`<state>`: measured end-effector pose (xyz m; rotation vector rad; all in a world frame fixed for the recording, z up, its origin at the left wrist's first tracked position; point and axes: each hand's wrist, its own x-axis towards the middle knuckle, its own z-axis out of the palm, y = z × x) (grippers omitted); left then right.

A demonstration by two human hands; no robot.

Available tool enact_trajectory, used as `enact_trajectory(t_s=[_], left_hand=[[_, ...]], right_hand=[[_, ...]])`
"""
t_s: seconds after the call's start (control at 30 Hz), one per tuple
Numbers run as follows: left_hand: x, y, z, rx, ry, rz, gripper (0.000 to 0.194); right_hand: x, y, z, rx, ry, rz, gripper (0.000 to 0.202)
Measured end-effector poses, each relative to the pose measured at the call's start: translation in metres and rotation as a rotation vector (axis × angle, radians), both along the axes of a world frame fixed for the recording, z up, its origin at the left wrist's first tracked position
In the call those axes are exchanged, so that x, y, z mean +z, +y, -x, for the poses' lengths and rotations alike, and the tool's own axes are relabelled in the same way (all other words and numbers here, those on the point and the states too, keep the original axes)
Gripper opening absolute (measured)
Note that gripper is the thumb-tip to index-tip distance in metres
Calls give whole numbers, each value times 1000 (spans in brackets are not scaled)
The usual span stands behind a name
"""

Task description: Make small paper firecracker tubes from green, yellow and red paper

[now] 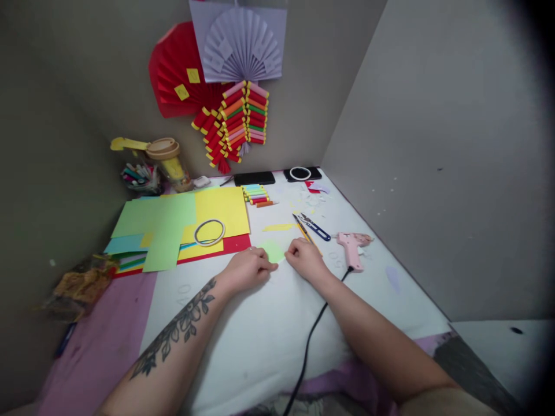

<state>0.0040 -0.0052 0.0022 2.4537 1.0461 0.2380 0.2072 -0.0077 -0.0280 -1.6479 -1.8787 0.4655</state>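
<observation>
Head view: hands (pixel 249 268) touch flat, pale-green paper (pixel 273 252).

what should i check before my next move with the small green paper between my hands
1. Left hand and right hand both at the small green paper: ok.
2. Pink glue gun close by, beyond the right hand: ok.
3. Glue gun heated: cannot tell.
4. Black cord clear of the right forearm: not ok, it passes beneath.
5. Paper scraps cleared from the tabletop: not ok.

matt paper piece (pixel 273 252), plastic glue gun (pixel 349 245)
</observation>
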Motion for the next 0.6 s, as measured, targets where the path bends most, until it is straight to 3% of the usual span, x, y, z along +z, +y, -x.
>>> enact_trajectory(t_s=[0.17, 0.27, 0.37, 0.47, 0.53, 0.6], left_hand=[[1, 0, 1, 16, -38, 34, 31], [1, 1, 3, 71, -221, 130, 29], [1, 1, 3, 318, -514, 165, 22], [3, -4, 1, 655, -719, 159, 12], [6, -10, -3, 771, -810, 273, 22], [10, -16, -9, 793, -889, 476, 40]], right_hand=[[-2, 2, 0, 0, 38, -12, 17], [4, 1, -3, -11, 238, 99, 13], [11, -2, -6, -42, 621, 246, 13], [18, -3, -3, -70, 897, 208, 18], [23, -2, 3, -57, 986, 142, 18], [32, 0, 12, -14, 1044, 115, 18]])
